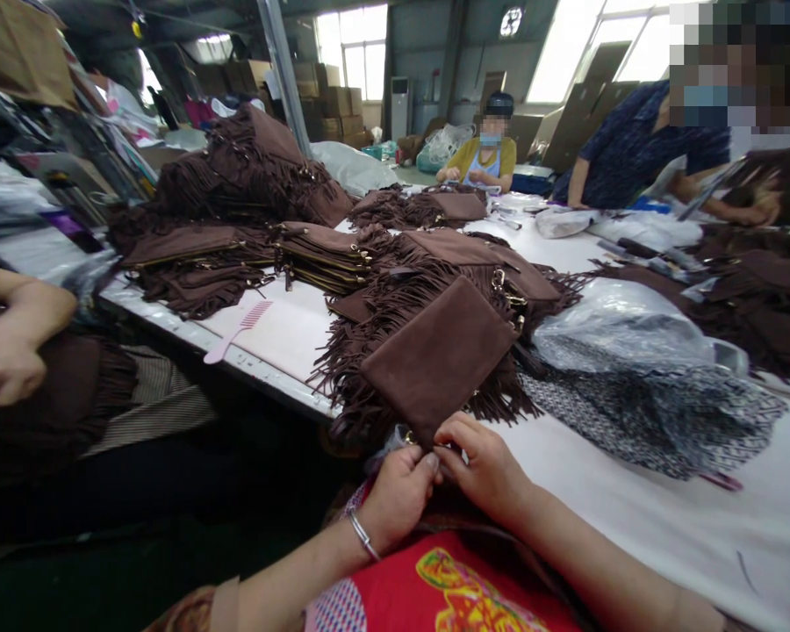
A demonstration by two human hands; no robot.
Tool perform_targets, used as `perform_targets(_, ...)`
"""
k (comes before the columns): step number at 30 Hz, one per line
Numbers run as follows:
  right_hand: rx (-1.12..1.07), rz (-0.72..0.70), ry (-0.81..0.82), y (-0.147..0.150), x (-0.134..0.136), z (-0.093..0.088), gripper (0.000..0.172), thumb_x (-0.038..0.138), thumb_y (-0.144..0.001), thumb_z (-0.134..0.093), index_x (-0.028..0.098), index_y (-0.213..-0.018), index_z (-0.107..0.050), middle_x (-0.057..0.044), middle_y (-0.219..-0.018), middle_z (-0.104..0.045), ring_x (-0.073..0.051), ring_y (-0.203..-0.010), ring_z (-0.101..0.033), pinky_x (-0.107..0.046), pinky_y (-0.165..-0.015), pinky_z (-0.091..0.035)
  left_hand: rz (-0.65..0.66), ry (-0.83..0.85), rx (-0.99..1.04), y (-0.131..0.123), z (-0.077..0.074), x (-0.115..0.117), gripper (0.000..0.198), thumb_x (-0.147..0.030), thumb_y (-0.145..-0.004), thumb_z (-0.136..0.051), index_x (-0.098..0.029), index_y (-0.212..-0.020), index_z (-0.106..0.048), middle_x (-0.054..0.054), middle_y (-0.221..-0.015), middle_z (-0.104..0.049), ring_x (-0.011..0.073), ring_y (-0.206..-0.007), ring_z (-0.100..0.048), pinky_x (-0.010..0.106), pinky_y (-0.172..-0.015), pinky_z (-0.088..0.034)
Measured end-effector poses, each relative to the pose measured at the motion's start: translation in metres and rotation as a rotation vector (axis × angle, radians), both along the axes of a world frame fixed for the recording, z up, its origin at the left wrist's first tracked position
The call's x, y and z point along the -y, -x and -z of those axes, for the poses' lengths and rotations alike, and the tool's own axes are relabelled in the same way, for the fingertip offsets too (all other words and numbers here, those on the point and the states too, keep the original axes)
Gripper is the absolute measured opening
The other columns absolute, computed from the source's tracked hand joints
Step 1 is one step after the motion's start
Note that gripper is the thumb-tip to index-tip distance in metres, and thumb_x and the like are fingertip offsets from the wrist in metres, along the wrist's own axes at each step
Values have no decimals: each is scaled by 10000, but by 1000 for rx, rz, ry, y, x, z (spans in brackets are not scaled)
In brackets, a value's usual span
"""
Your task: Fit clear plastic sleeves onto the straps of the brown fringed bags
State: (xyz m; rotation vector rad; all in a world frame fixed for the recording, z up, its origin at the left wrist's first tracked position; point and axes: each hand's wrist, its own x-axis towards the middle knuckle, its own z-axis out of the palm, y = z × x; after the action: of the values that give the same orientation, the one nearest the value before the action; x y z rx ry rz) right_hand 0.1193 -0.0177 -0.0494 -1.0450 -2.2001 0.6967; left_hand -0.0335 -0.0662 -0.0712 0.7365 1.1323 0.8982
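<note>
A brown suede-like fringed bag (438,355) lies tilted over a heap of similar bags at the table's near edge, one corner pointing towards me. At that corner my left hand (401,496), with a silver bangle on its wrist, is closed in a pinch, thumb uppermost. My right hand (484,465) pinches the same corner from the right, its fingertips almost meeting the left thumb. A small gold metal fitting (408,436) shows just above my left fingers. The exact bit between the fingertips is hidden.
A pink comb (240,332) lies near the table's left edge. Stacked brown bags (326,254) and a taller pile (250,167) stand behind. Clear plastic (625,325) and black-and-white patterned material (658,421) lie right. Co-workers sit or stand left, behind and right.
</note>
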Motion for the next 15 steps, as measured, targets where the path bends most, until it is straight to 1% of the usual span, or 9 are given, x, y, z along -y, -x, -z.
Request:
perform_targets(4,-2,63,38,2,3,-5,118,99,-822,-576,200,-769,-549,-2,-776,-547,-141,-731,-537,-255,-662,-407,39,-46,-32,4,-4,2,280,-431,-856,-515,-175,-743,-522,-85,-496,-359,62,-428,-288,207,-428,-212)
perform_targets(6,-8,73,51,2,3,-5,124,104,-820,-581,201,-750,-548,-1,-773,-547,-141,-729,-535,-257,-663,-406,46,-95,-81,5,-7,2,289,-441,-849,-531,-171,-748,-539,-70,-522,-394,71,-456,-325,210,-444,-244)
perform_targets(9,-30,91,66,3,2,-3,129,115,-814,-595,201,-730,-549,2,-761,-551,-143,-732,-539,-261,-668,-407,36,-169,-213,4,-8,2,306,-446,-836,-565,-162,-722,-558,-37,-579,-470,86,-519,-394,212,-484,-295)
perform_targets(11,-43,106,78,3,2,0,130,127,-811,-604,203,-718,-553,4,-746,-556,-145,-725,-542,-263,-664,-411,21,-153,-243,3,-6,2,323,-452,-846,-550,-166,-696,-550,-33,-570,-472,86,-516,-396,213,-486,-294)
perform_targets(15,-56,109,116,-5,3,5,101,167,-833,-583,208,-741,-590,-2,-742,-584,-152,-718,-554,-270,-657,-428,15,-16,-141,2,1,0,357,-491,-826,-558,-174,-665,-530,-59,-503,-412,74,-453,-332,210,-456,-246)
